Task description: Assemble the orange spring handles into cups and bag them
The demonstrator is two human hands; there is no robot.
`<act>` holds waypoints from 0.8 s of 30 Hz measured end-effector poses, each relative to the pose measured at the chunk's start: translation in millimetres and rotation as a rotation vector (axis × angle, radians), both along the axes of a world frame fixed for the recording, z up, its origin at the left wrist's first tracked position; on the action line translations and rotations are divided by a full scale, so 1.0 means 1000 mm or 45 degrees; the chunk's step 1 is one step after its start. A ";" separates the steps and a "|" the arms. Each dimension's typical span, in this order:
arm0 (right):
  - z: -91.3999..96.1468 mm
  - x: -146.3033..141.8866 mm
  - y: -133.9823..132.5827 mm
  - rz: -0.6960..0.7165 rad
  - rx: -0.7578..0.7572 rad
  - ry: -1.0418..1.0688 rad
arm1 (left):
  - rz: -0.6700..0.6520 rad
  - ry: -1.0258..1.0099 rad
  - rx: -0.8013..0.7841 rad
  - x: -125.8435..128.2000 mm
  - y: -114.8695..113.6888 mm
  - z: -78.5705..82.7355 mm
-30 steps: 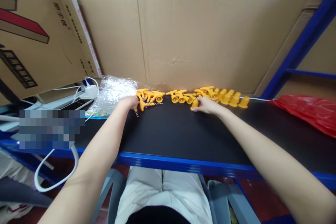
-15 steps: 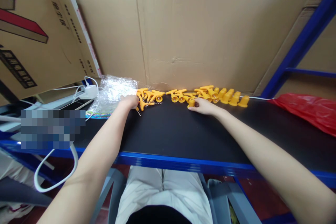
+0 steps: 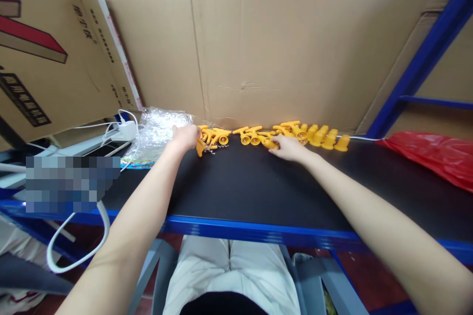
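Yellow plastic strings out across the middle of your view, and part of it disappears right at your hands! Over at nine o'clock, your left hand (image 3: 185,135) hides the end of a cluster of T-handled pieces (image 3: 221,136). Its fingers curl out of sight behind the knuckles, so whether they grip a piece or merely touch one cannot be told. Now to three o'clock, where your right hand (image 3: 290,147) has its fingers closed around a yellow cup (image 3: 269,143). That cup seems tipped over, though fingers cover part of it and its outline blurs into the yellow pieces just behind. Way out between eight and nine, a pixelated patch (image 3: 70,182) masks whatever lies there; the red bag (image 3: 432,157) at three o'clock is cut off by the frame.

Look at these pieces: glossy, orange-yellow, stubby crossbars, some ending in round, hollow mouths turned your way. Thin metal spirals (image 3: 222,145) poke out beside your left hand, too small to trace to their handles. Beyond your right hand, farther along three o'clock, plain cups (image 3: 332,139) stand mouth-down on the black tabletop (image 3: 254,187), flared at the base, crowded close together.
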State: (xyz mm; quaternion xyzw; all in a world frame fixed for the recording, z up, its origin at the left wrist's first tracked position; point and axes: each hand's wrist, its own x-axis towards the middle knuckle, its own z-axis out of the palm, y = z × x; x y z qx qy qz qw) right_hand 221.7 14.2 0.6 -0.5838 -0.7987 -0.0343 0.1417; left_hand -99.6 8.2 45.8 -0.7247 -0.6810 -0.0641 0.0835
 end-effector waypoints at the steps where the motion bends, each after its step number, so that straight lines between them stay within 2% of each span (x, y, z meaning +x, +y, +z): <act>1: 0.001 0.000 0.000 0.001 0.009 -0.005 | 0.005 0.038 0.041 0.003 0.001 -0.002; 4: 0.001 -0.001 0.000 0.037 -0.032 0.025 | -0.129 0.071 0.061 0.018 0.002 -0.013; 8: -0.002 0.001 0.003 0.085 -0.141 0.102 | -0.411 0.033 0.075 0.035 0.002 -0.028; 11: -0.003 0.004 0.005 0.115 -0.194 0.119 | -0.533 0.037 0.089 0.041 0.001 -0.034; 18: -0.002 0.001 0.001 0.238 -0.180 0.209 | -0.613 0.025 0.118 0.041 0.005 -0.038; 24: -0.002 -0.008 -0.003 0.300 -0.183 0.292 | -0.604 0.001 0.136 0.041 0.004 -0.038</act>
